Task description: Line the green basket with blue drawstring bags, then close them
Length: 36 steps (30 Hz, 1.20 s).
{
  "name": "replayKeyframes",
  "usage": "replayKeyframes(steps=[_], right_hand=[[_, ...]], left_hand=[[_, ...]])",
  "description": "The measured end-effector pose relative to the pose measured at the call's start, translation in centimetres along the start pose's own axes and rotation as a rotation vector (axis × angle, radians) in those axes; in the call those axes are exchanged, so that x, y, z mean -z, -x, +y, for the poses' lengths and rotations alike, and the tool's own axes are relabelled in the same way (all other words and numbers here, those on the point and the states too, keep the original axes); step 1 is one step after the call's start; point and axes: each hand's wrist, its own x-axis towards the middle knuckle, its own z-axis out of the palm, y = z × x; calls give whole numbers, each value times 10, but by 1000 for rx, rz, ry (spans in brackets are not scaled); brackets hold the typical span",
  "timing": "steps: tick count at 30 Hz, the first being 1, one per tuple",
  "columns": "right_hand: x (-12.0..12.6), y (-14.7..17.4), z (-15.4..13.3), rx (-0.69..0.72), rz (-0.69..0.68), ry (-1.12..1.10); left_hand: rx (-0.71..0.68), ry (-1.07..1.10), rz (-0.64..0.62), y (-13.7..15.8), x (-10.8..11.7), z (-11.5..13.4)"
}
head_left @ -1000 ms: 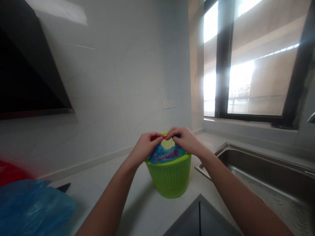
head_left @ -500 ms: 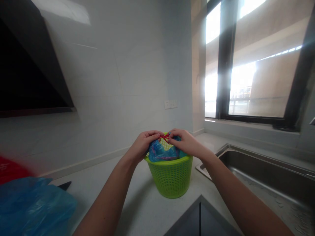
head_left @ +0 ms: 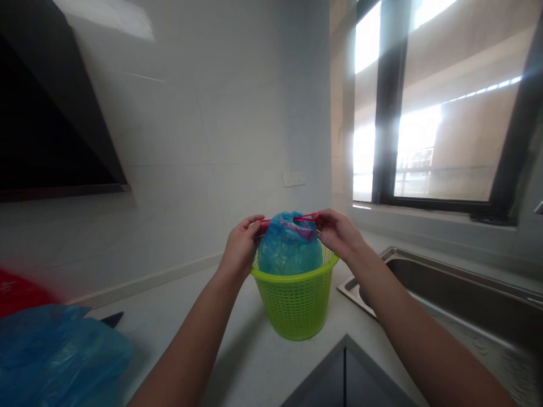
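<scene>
A translucent blue plastic bag [head_left: 289,255] stands puffed up inside a lime-green perforated basket [head_left: 294,308], its gathered neck rising above the rim. Red drawstrings [head_left: 306,217] come out of the neck on both sides. My left hand [head_left: 244,244] pinches the drawstring on the left, just above the basket's rim. On the other side, my right hand [head_left: 340,233] has the right-hand drawstring between thumb and fingers and pulls it taut. What lies inside the bag is hidden.
A steel sink [head_left: 449,305] is set into the white counter [head_left: 241,350] at right. Another blue plastic bag [head_left: 59,356] lies at lower left, beside something red [head_left: 21,291]. A dark grey panel [head_left: 345,379] is at the bottom. A window [head_left: 445,113] is at upper right.
My hands were close together at the red drawstring over the basket; now they are apart, one on each side. The bag's neck has risen and is drawn tight.
</scene>
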Motion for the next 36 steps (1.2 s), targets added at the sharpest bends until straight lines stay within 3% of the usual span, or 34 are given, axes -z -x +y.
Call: replayKeyframes(steps=[5,11,15,19,22,27,33,36], right_hand=[[8,-5,-1,4,26,-140],[15,-8,-5,30,261,-284],[15,-8,-4,84,276,-369],[14,-8,0,179,219,-266],[11,-6,3,191,61,-101],[4,3,7,89,-252,248],[-7,17,9,101,-433,671],[-12,23,11,132,-459,873]], left_hand=[[-41,181,132,-6,2,-1],[-47,362,363,-7,5,3],[-71,448,441,-4,3,7],[-225,327,232,3,-3,8],[-272,179,23,12,-9,8],[-112,-98,-295,23,-15,7],[-28,-236,-543,25,-11,7],[-29,-266,-570,23,-11,6]])
